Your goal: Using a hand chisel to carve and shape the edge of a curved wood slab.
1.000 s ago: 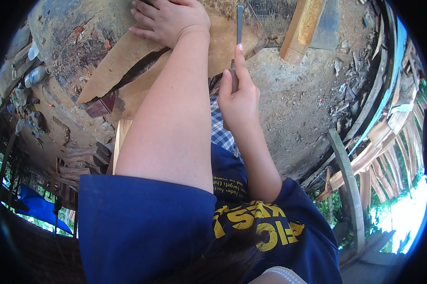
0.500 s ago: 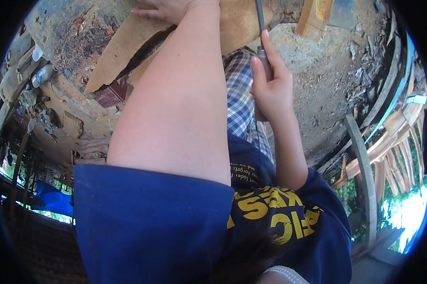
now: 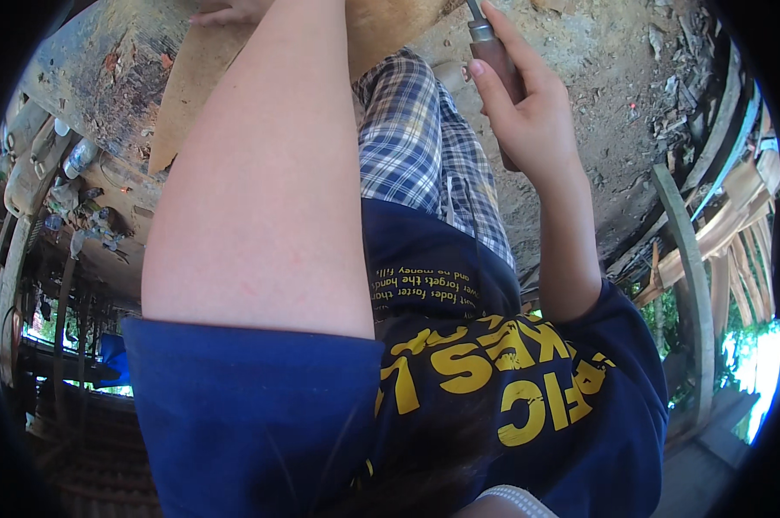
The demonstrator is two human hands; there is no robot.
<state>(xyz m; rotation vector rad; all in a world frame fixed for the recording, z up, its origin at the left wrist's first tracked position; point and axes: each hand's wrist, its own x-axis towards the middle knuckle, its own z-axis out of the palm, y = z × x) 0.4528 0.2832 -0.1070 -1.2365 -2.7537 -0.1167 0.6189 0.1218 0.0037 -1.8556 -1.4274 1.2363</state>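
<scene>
My right hand (image 3: 537, 112) is closed round the brown wooden handle of a chisel-like tool (image 3: 499, 65). A grey metal collar joins the handle to a narrow shaft, whose far end is cut off by the top edge. At the upper left, my left hand (image 3: 230, 14) lies with fingers stretched out on a flat tan piece of wood (image 3: 191, 73); most of the hand is out of the picture. My left forearm covers much of that wood. Between my arms show plaid shorts (image 3: 403, 129) and a dark blue shirt (image 3: 459, 380).
A stained, worn surface (image 3: 101, 73) spreads under the wood at the left. Beyond it lie a clear plastic bottle (image 3: 80, 158) and scattered litter. Dirt ground (image 3: 606, 112) with chips and dry leaves is at the right, bordered by a wooden post (image 3: 691, 285) and slats.
The view has shifted, so more of the shorts shows and less of the wood. My right hand with the tool has moved right and slightly up in the picture; my left hand appears farther up and left.
</scene>
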